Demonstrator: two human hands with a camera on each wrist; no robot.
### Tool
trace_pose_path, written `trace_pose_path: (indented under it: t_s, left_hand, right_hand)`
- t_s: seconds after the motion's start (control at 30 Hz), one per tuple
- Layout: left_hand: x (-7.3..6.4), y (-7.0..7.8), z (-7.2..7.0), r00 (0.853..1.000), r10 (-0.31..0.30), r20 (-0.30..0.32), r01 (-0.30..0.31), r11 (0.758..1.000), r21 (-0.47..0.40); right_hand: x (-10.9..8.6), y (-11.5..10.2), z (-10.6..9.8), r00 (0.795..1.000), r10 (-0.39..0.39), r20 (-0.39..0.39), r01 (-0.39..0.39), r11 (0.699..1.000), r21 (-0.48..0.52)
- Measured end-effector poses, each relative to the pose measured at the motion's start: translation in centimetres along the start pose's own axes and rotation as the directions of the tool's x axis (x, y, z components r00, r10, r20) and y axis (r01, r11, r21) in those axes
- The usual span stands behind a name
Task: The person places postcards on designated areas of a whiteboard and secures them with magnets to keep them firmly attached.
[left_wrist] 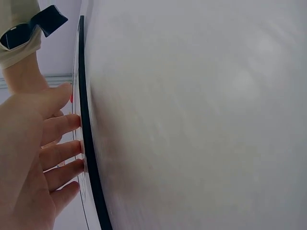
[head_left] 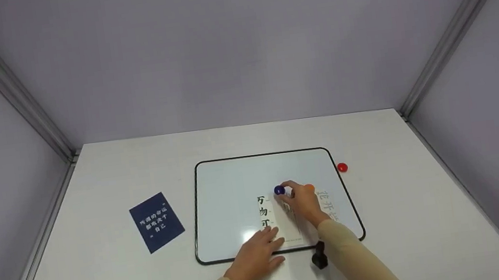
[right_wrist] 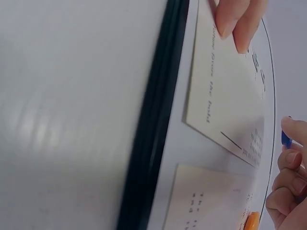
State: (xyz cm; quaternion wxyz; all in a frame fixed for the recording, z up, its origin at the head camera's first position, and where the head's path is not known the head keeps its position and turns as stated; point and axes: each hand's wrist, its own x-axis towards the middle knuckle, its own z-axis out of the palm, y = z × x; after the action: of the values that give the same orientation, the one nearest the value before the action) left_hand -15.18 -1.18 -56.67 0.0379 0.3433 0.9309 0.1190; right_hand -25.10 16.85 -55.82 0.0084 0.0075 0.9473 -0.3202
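In the head view, my right hand (head_left: 305,202) pinches a round blue magnet (head_left: 279,189) between thumb and fingers, near the top edge of a cream card (head_left: 290,233) with black Chinese characters. That card lies on a white magnetic whiteboard (head_left: 225,196). Extended fingers of my left hand (head_left: 256,253) rest on the card's lower left part, across the board's near edge. A second cream card (head_left: 327,204) lies to the right, partly behind the right arm, with an orange magnet (head_left: 310,187) at its top. In the right wrist view, the blue magnet (right_wrist: 286,139) shows at the thumb tip.
A red magnet (head_left: 342,167) sits just outside the board's right edge. Left of the board, a dark blue card (head_left: 157,222) with white characters lies on the white table (head_left: 110,177). A black wrist camera (head_left: 319,257) is by the right sleeve. Walls enclose the table.
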Motion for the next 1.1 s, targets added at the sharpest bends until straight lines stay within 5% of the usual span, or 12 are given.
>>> trace_pose_path:
  t_s: [1.1]
  left_hand:
    - [0.1,0.1,-0.2,0.999,-0.021,0.028,0.021,1.0,-0.018]
  right_hand:
    - [0.4,-0.5,2.0,0.993,0.109,0.033,-0.111,0.992,0.057]
